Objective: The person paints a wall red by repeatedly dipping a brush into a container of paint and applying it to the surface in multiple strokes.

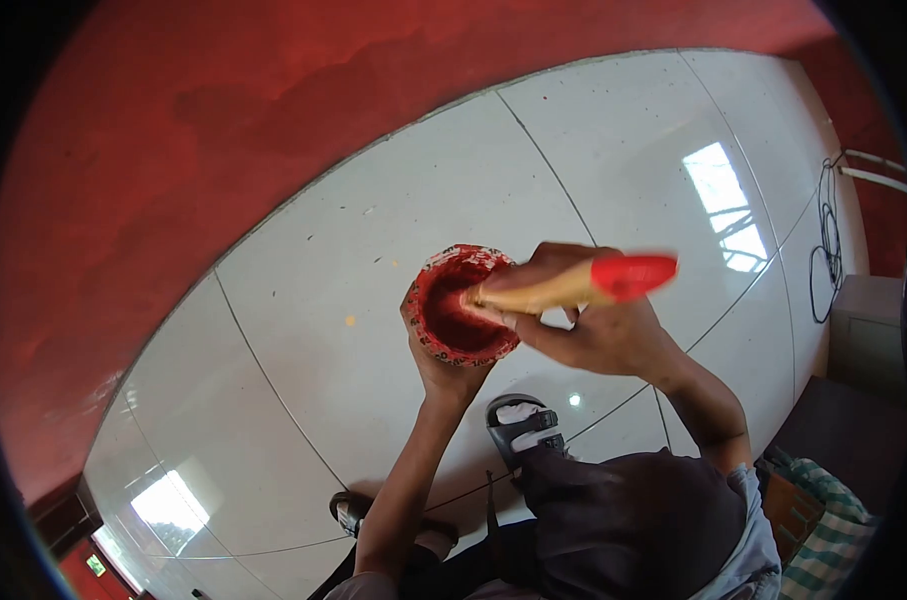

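Observation:
A round container with a patterned, paint-smeared rim holds red paint. My left hand is wrapped round its lower side and holds it up above the floor. In my right hand is a paintbrush with a pale wooden handle and a red end, slightly blurred. Its handle points to the right, and its head is down inside the container's mouth, where the bristles are mostly hidden. The fingers of my right hand are closed round the brush near its head.
A red wall borders the white tiled floor, which has small specks. Black cable lies at the right, near a grey box and a green checked cloth. My sandalled feet are below.

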Demonstrator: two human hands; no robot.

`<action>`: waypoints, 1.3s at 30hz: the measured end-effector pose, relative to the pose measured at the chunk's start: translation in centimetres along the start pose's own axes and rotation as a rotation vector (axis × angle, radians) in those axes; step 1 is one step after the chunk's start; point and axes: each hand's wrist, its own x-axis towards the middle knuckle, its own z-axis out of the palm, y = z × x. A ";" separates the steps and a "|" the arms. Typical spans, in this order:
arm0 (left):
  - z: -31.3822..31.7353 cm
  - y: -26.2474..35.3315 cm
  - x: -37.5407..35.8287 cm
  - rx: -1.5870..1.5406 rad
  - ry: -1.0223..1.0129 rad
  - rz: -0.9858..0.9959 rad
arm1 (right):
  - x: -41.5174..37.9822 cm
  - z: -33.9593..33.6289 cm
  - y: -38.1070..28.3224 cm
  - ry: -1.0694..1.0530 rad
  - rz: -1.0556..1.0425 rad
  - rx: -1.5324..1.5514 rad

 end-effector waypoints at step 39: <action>-1.1 -4.2 3.3 0.252 -0.061 0.080 | 13.4 2.5 20.6 1.081 0.166 0.809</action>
